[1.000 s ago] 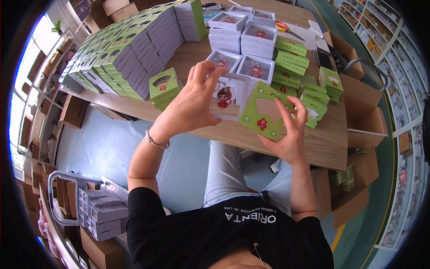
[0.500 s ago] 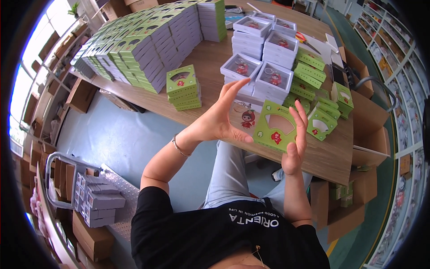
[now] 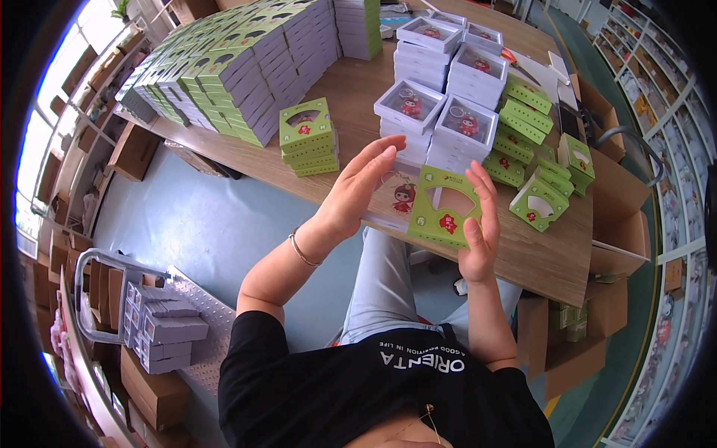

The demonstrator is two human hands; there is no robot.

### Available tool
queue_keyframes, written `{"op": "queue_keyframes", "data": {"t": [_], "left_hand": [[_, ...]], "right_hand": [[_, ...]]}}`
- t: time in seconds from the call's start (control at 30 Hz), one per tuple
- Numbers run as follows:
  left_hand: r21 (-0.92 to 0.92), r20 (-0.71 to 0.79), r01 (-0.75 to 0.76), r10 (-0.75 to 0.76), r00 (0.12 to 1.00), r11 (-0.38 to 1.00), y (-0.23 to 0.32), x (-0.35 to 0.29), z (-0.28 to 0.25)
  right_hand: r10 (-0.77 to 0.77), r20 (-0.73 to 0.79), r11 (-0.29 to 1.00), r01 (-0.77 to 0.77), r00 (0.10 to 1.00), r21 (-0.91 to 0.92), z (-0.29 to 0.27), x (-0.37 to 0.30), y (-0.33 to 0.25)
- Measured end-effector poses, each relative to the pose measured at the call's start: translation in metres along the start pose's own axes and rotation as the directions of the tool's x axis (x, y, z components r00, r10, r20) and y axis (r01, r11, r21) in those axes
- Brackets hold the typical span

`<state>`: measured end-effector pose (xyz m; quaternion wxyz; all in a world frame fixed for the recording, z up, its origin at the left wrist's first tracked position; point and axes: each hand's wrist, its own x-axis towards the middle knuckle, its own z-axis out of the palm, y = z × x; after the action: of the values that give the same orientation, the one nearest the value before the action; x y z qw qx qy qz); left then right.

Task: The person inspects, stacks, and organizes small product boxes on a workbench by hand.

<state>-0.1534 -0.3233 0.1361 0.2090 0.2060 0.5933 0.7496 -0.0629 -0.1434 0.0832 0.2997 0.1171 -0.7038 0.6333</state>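
Observation:
At the near table edge lies a green cardboard sleeve (image 3: 434, 231) with a fan-shaped window and a red flower print. From its left side shows a white box with a clear lid (image 3: 385, 218), a red-hooded doll keychain (image 3: 404, 197) inside. The box's right part is hidden by the sleeve. My left hand (image 3: 360, 187) is raised by the box's left end, fingers stretched together, holding nothing. Along the sleeve's right edge stands my right hand (image 3: 482, 235), its fingers and thumb spread apart; it appears to touch that edge without gripping it.
Beyond my hands rise stacks of white keychain boxes (image 3: 464, 142), with green sleeves (image 3: 539, 200) at their right. A short stack of green boxes (image 3: 308, 134) stands left of centre; a large block of them (image 3: 231, 75) fills the far left. Orange-handled scissors (image 3: 511, 57) lie behind.
The green sleeve and my right hand have shifted left, the sleeve closer onto the keychain box. My left hand has drawn back left, its thumb now up near its fingers.

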Motion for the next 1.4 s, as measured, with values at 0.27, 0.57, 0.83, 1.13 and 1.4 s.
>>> {"op": "queue_keyframes", "data": {"t": [0.27, 0.57, 0.83, 1.13, 1.4], "left_hand": [[0.052, 0.263, -0.079, 0.063, 0.963, 0.996, -0.021, -0.005, 0.002], [0.838, 0.089, -0.308, 0.445, 0.891, 0.450, 0.026, 0.032, -0.097], [0.874, 0.042, -0.114, 0.159, 0.986, 0.473, 0.036, 0.070, -0.181], [0.859, 0.449, -0.440, 0.030, 0.893, 0.263, 0.039, 0.141, -0.072], [0.849, 0.437, -0.379, -0.087, 0.895, 0.369, 0.027, 0.169, -0.079]], "right_hand": [[-0.002, -0.102, 0.990, 0.016, 0.995, 0.141, 0.032, -0.003, 0.010], [-0.066, -0.140, 0.995, 0.054, 0.988, -0.087, 0.008, -0.004, 0.014], [-0.168, -0.262, 0.479, -0.153, 0.950, -0.864, -0.107, -0.011, 0.023], [0.138, -0.258, 0.341, -0.291, 0.956, -0.894, -0.148, -0.020, 0.026], [0.245, -0.199, 0.363, -0.280, 0.949, -0.889, -0.139, -0.052, 0.025]]}}
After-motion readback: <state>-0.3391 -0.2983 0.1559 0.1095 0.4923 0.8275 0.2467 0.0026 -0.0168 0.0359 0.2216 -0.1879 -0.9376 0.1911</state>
